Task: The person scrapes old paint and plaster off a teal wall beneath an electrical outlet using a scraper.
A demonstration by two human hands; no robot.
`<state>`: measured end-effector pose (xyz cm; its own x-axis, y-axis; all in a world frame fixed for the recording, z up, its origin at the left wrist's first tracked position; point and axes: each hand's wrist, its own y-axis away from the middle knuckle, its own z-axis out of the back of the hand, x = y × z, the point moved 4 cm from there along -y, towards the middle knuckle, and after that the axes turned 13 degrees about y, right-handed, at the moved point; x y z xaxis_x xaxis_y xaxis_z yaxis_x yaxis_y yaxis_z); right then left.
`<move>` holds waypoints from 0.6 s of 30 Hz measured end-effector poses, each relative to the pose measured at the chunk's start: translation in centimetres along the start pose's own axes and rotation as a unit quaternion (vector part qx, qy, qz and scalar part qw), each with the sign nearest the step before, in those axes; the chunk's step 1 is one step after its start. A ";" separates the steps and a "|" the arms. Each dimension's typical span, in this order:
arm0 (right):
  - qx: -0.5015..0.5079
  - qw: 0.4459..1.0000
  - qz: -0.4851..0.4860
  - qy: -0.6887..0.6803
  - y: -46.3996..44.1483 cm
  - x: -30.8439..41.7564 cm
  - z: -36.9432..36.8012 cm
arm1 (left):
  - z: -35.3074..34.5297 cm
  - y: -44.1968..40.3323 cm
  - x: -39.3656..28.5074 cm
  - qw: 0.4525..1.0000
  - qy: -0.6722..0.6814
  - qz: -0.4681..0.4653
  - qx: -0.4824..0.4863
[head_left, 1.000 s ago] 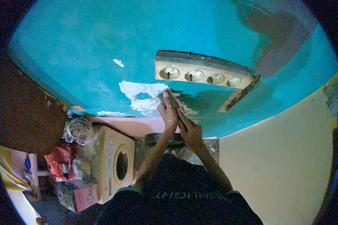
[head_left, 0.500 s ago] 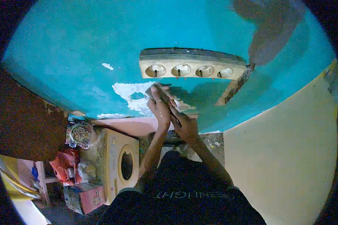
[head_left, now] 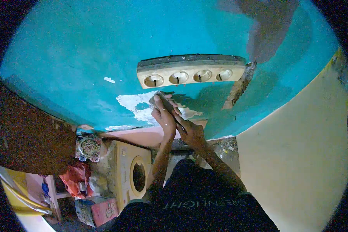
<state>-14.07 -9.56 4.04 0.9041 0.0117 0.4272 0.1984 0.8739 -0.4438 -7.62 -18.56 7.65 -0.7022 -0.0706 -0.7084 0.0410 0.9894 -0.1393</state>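
Both my hands are close together at a white patch [head_left: 129, 101] on the turquoise wall [head_left: 81, 50]. My left hand [head_left: 163, 114] is pressed against the flat blade of a scraper [head_left: 164, 102], whose upper end touches the patch. The fingers of my right hand [head_left: 191, 133] wrap round the scraper's handle, which is mostly hidden. Just above my hands a long cream socket strip [head_left: 189, 75] with several sockets is fixed to the wall. White specks show on my left hand.
A cream washing machine [head_left: 133, 174] stands at lower left, beside a red plastic bag [head_left: 76, 178] and a worn box [head_left: 98, 210]. A brown panel [head_left: 31, 133] is at far left. A cream wall [head_left: 294, 162] rises on the right, and a rough strip [head_left: 240, 87] runs down from the socket strip's end.
The view has shifted, so the socket strip now appears further left and the washing machine further right. Both hands remain on the scraper at the white patch.
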 end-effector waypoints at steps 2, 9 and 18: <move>-0.008 1.000 0.004 0.005 0.8 -0.3 -0.3 | 0.5 0.4 0.7 1.000 0.001 0.024 -0.007; -0.030 0.999 0.013 -0.008 -0.1 0.8 0.8 | -0.4 -0.2 -0.9 0.999 -0.013 -0.027 0.019; 0.000 1.000 -0.001 -0.015 0.0 -0.1 -0.6 | -0.1 0.0 -0.3 1.000 -0.006 -0.002 0.009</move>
<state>-13.91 -9.86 3.48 0.8919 0.0250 0.4516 0.1995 0.8743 -0.4424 -7.47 -18.57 7.90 -0.6940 -0.0764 -0.7159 0.0512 0.9866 -0.1549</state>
